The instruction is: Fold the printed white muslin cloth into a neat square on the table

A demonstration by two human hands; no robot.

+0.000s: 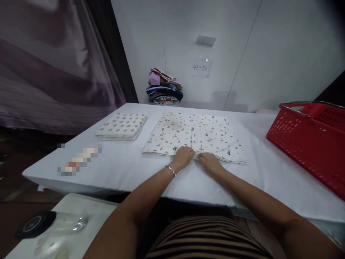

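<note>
A white printed cloth (194,135) lies spread flat in the middle of the white table (129,167). My left hand (183,157), with a bracelet at the wrist, rests on the cloth's near edge, fingers curled onto the fabric. Right beside it, my right hand (209,162) pinches the same near edge at its middle. The two hands almost touch. A second printed cloth (122,126), folded into a small rectangle, sits to the left on the table.
A red plastic basket (312,138) stands at the table's right end. A pile of folded clothes (164,87) rests against the back wall under a paper label. A small white side table (81,230) with a black disc and a clear glass stands near left.
</note>
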